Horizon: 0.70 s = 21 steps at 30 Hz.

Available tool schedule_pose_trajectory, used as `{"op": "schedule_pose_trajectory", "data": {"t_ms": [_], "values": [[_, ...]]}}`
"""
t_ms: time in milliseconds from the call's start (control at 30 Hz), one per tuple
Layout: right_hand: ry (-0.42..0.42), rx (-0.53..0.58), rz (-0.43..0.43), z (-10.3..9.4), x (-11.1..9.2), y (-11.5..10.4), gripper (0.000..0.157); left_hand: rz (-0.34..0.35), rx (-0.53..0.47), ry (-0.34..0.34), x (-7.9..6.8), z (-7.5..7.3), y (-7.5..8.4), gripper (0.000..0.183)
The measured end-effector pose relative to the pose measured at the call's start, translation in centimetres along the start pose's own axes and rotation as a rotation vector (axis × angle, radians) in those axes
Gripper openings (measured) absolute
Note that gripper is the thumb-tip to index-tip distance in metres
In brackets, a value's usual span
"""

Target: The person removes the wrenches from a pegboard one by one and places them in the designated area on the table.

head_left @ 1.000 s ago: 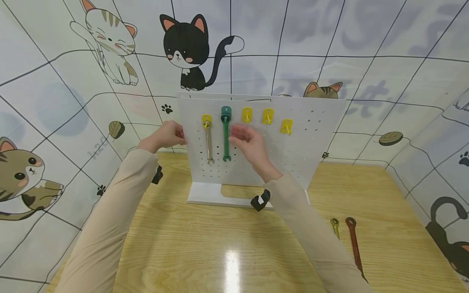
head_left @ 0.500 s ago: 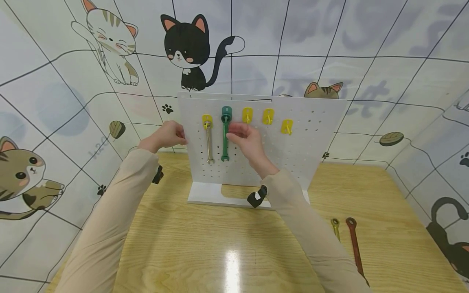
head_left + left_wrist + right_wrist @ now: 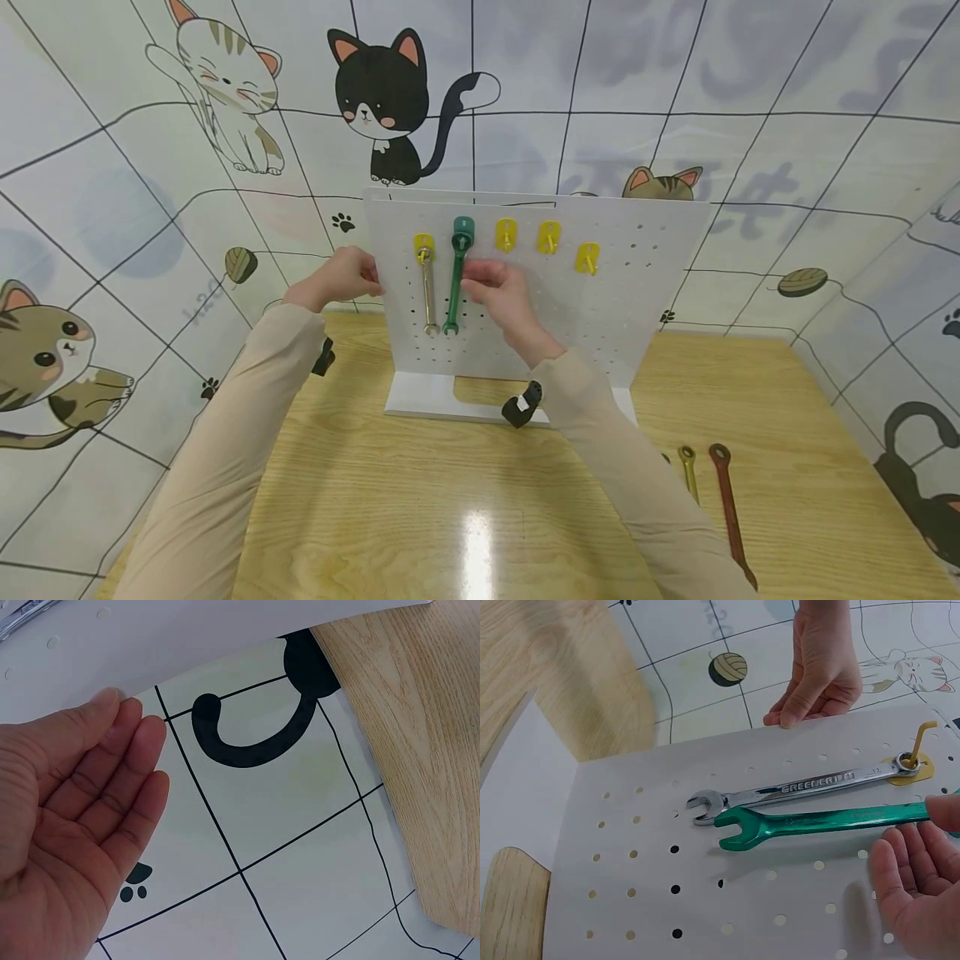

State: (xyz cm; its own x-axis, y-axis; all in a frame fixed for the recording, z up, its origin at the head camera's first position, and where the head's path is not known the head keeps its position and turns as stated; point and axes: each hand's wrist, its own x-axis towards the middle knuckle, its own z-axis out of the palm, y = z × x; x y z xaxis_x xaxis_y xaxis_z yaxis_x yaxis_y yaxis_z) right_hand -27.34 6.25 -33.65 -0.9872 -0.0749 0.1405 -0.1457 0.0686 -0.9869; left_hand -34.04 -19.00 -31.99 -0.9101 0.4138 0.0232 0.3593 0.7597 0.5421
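Note:
A white pegboard (image 3: 585,317) stands upright on the table. My left hand (image 3: 337,277) pinches its left edge, thumb and fingertips at the rim in the left wrist view. From a teal hook (image 3: 463,227) hangs a green combination wrench (image 3: 456,287), its open end swung to the left. The fingertips of my right hand (image 3: 508,298) touch the wrench's right side below the hook; in the right wrist view the thumb (image 3: 943,813) overlaps its handle and the other fingers are loosely bent beside it. A silver combination wrench (image 3: 802,787) hangs on a yellow hook (image 3: 423,243) just left.
Three more yellow hooks (image 3: 549,237) sit on the board to the right. On the wooden table (image 3: 420,500) at the right lie a red wrench (image 3: 727,508) and a yellow-green wrench (image 3: 688,471), near my right sleeve (image 3: 630,467). Behind is a cat-patterned backdrop (image 3: 525,75).
My right hand has moved slightly left, from beside the green wrench to contact with it. The wrench's lower end has swung left from hanging straight. The left hand stays at the board's edge.

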Motion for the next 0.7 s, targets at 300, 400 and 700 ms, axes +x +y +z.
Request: {"op": "schedule_pose_trajectory", "data": {"t_ms": [300,400,700], "values": [[-0.003,-0.013,0.060,0.6,-0.2,1.2,0.023,0.007,-0.006,-0.002,-0.1,-0.1,0.1,0.007],[-0.006,-0.022,0.072,0.8,-0.5,1.5,0.022,0.008,-0.006,-0.002,-0.1,-0.1,0.0,0.007],[-0.016,-0.054,0.087,1.5,-1.1,2.6,0.015,0.017,-0.005,0.001,0.0,0.0,-0.2,0.006]]}}
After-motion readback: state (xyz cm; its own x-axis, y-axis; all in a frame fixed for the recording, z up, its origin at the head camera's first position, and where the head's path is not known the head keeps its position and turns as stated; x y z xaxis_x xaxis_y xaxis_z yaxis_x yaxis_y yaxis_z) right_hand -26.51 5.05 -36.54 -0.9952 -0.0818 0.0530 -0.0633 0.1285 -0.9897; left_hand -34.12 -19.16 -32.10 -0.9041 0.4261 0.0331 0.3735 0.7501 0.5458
